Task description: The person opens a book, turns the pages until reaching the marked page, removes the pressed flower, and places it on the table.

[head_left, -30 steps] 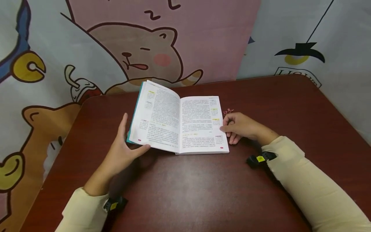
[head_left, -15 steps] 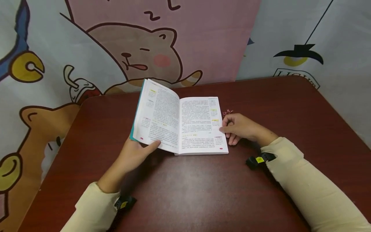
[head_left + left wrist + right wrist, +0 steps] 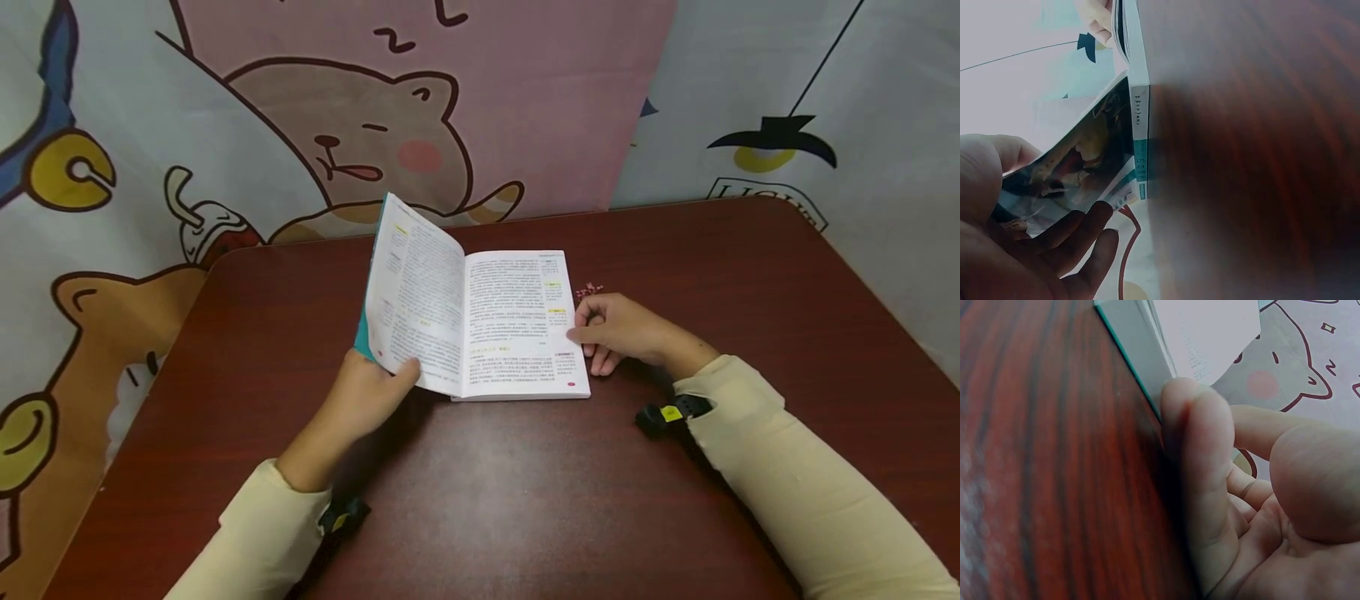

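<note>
Book (image 3: 480, 321) lies half closed on table (image 3: 525, 500): left hand (image 3: 367, 396) grips the raised cover side, right hand (image 3: 622, 333) pinches the flat right pages' edge; closing remains unfinished.

Both arms wear long, cream-coloured sleeves of soft, slightly creased cloth that end at the wrists: the left sleeve (image 3: 247, 542) and the right sleeve (image 3: 810, 492). At each cuff sits a small black device with a yellow marking: the left wrist device (image 3: 341, 517) and the right wrist device (image 3: 671, 412). The left hand (image 3: 367, 398) and right hand (image 3: 626, 332) are bare, without rings or gloves.
</note>
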Available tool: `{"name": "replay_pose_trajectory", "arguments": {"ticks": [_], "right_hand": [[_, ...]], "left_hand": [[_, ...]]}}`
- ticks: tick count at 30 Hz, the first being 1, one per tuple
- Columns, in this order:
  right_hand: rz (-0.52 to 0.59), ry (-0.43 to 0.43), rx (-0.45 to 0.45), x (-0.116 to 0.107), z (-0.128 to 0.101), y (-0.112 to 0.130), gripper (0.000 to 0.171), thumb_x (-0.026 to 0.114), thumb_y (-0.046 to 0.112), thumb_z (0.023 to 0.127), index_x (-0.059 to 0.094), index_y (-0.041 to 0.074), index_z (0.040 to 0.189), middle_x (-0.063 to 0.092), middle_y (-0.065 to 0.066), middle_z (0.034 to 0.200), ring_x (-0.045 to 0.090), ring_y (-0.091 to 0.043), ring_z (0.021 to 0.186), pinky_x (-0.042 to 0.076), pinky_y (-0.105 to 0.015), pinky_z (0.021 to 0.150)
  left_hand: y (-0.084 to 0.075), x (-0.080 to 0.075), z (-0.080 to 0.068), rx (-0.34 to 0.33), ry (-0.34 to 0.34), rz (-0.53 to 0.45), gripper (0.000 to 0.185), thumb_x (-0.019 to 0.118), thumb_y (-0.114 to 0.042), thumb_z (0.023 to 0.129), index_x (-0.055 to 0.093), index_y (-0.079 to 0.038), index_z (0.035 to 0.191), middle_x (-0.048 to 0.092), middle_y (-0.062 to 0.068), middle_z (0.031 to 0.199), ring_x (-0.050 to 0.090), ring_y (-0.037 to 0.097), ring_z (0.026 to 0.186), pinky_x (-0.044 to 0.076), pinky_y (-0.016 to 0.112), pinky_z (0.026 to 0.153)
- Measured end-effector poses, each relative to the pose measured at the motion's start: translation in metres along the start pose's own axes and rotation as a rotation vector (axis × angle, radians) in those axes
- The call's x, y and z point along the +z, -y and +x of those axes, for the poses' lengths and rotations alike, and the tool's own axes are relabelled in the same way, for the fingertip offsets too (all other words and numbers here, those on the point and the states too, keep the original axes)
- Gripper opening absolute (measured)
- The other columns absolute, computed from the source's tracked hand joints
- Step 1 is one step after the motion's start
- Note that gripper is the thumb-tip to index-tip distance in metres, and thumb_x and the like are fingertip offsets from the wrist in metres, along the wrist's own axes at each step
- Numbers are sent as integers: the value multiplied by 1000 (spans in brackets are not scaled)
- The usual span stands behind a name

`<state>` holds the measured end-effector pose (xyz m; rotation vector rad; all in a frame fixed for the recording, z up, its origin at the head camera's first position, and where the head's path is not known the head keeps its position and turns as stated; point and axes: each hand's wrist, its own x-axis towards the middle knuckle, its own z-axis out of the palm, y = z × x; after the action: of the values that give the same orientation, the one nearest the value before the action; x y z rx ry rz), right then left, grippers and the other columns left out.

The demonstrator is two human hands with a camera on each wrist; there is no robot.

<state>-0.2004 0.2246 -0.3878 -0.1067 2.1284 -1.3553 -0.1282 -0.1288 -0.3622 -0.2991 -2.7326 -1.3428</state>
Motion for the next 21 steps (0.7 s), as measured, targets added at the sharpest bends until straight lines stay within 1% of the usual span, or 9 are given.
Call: {"name": "replay_pose_trajectory", "arguments": {"ticks": [3,6,9,14,16,21], "right_hand": [[1,2,0,0,0,0,24,65,15,97,49,-1,102,58,-10,72,66,-18,50,57,-35,51],[-1,3,2,0,1,0,24,65,15,97,49,-1,102,59,-10,72,66,-18,50,57,-34,51],[-6,1,3,0,1,-1,24,65,15,97,49,-1,102,59,-10,72,66,-18,51,57,-34,51],[-11,-3,2,0,1,-1,24,65,16,97,49,-1,102,59,-10,72,66,-18,50,57,-35,50],[-7,-1,-1,-1,1,-1,24,65,15,97,49,-1,101,59,-9,72,66,-19,50,57,-35,50],[4,1,-10,-1,2,-2,24,65,15,96,49,-2,99,58,-9,71,66,-19,50,57,-35,50]], "left_hand": [[-1,1,0,4,7,48,54,65,-4,84,47,-4,135,69,16,116,62,26,96,51,43,84],[-2,1,1,17,30,70,57,63,-3,85,45,-4,140,65,17,124,62,27,103,51,46,87],[-4,1,2,39,32,103,68,63,-3,84,38,-6,148,60,17,133,60,28,108,50,48,91],[-9,4,2,63,19,159,81,66,-3,81,31,-10,154,58,19,138,61,31,108,51,51,90],[-11,5,2,62,33,170,84,67,-4,82,29,-11,156,57,18,139,62,31,109,53,52,88],[-17,10,2,51,84,199,93,69,-6,84,17,-16,161,47,16,151,63,31,113,55,52,84]]}}
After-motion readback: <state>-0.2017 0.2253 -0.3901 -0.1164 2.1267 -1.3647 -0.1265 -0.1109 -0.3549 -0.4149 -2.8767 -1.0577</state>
